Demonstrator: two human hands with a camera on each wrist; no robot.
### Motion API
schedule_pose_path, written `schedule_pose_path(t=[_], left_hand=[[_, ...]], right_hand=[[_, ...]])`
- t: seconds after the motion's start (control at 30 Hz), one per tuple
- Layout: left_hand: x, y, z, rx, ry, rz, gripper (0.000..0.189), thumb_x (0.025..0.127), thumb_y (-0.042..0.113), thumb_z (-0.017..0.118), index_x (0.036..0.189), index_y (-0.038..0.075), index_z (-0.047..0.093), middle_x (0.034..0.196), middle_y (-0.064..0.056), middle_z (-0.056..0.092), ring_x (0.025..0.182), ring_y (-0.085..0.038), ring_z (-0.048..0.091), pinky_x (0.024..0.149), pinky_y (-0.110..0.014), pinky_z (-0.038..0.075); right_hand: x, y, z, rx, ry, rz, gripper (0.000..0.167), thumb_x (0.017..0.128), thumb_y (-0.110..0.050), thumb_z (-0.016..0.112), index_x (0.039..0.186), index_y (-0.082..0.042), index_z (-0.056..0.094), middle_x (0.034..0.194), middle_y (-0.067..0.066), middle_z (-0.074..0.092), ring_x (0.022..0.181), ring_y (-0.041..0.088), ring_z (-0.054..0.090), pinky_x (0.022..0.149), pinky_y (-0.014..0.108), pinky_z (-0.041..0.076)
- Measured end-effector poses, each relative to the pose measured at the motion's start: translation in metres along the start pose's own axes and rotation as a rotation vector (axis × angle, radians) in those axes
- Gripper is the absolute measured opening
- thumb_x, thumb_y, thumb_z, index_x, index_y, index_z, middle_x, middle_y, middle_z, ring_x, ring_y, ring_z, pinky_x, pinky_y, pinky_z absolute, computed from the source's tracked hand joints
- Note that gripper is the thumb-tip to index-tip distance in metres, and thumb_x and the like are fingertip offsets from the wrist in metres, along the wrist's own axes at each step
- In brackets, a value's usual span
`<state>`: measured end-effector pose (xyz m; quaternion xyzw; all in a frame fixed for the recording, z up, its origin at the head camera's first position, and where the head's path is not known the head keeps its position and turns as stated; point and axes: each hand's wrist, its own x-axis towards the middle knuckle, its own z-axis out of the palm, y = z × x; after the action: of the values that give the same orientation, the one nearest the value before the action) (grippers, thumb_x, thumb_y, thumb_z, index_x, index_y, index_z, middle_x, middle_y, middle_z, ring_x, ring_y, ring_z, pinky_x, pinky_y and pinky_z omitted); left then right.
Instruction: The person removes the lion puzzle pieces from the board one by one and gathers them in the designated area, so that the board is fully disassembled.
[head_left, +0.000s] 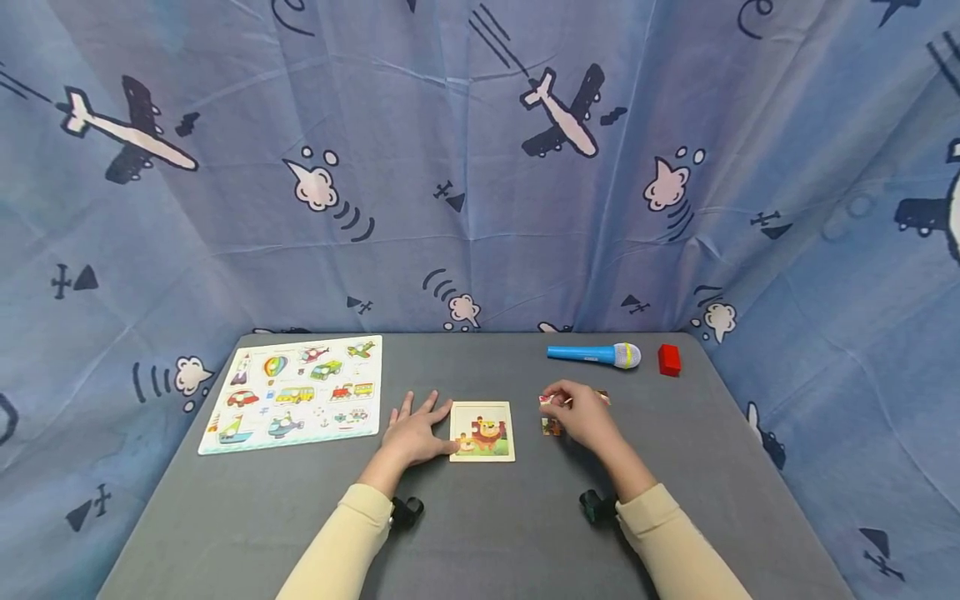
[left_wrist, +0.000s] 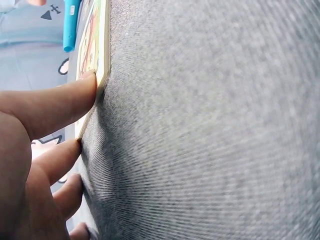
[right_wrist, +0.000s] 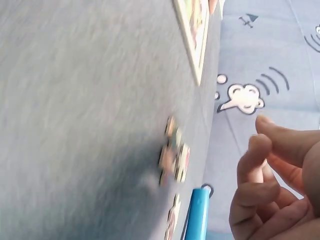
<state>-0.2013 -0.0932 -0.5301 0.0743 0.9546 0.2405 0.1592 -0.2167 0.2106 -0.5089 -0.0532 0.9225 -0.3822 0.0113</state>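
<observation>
A square wooden picture puzzle (head_left: 489, 432) with a cartoon bear lies in the middle of the table. My left hand (head_left: 411, 435) lies beside it with fingers spread. Its thumb (left_wrist: 65, 102) rests on the puzzle's near left corner and the index fingertip is at its left edge. To the right, my right hand (head_left: 585, 414) hovers over several small puzzle pieces (head_left: 551, 427), partly hiding them. Its fingers are curled, with thumb and index tips close together. In the right wrist view no piece shows between those fingertips, and the loose pieces (right_wrist: 167, 160) lie apart from the hand.
A large board with vehicle pictures (head_left: 296, 393) lies at the left. At the back right are a blue toy microphone (head_left: 585, 354) and a red block (head_left: 670, 360). A blue curtain (head_left: 480, 208) with airplane prints hangs behind the grey table (head_left: 480, 533).
</observation>
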Motion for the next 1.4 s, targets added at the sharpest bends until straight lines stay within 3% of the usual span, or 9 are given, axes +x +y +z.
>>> schedule_pose_path(t=[0.33,0.73,1.2,1.4], left_hand=[[0.001,-0.001,0.001,-0.009,0.003,0.0,0.083,0.083,0.051,0.078,0.155,0.028,0.044,0.168,-0.002,0.025,0.157,-0.039,0.002,0.123,-0.063,0.008],[0.001,0.001,0.001,0.003,0.003,0.002,0.082,0.083,0.051,0.078,0.155,0.027,0.044,0.167,-0.003,0.027,0.157,-0.04,0.004,0.123,-0.062,0.009],[0.0,-0.002,0.001,0.011,0.001,-0.006,0.082,0.084,0.052,0.076,0.155,0.029,0.043,0.168,-0.002,0.025,0.157,-0.039,0.002,0.123,-0.062,0.008],[0.002,-0.004,0.004,0.017,0.011,-0.007,0.082,0.084,0.053,0.077,0.155,0.03,0.044,0.167,-0.002,0.026,0.157,-0.039,0.003,0.123,-0.062,0.009]], right_hand=[[0.006,-0.024,0.024,0.071,-0.076,0.03,0.026,0.09,-0.018,0.077,0.112,-0.005,0.071,0.092,0.004,0.07,0.069,0.014,0.062,0.056,0.029,0.052],[0.011,-0.044,0.061,0.098,-0.152,-0.024,0.021,0.09,-0.016,0.077,0.107,-0.005,0.073,0.087,0.0,0.07,0.07,0.011,0.061,0.062,0.027,0.05],[0.015,-0.055,0.087,-0.093,-0.245,0.049,0.04,0.087,-0.026,0.081,0.119,-0.008,0.068,0.073,0.0,0.057,0.059,0.014,0.048,0.052,0.026,0.038],[0.015,-0.054,0.09,-0.106,-0.231,0.043,0.029,0.086,-0.024,0.082,0.106,-0.009,0.068,0.073,0.0,0.055,0.06,0.014,0.047,0.054,0.026,0.037]])
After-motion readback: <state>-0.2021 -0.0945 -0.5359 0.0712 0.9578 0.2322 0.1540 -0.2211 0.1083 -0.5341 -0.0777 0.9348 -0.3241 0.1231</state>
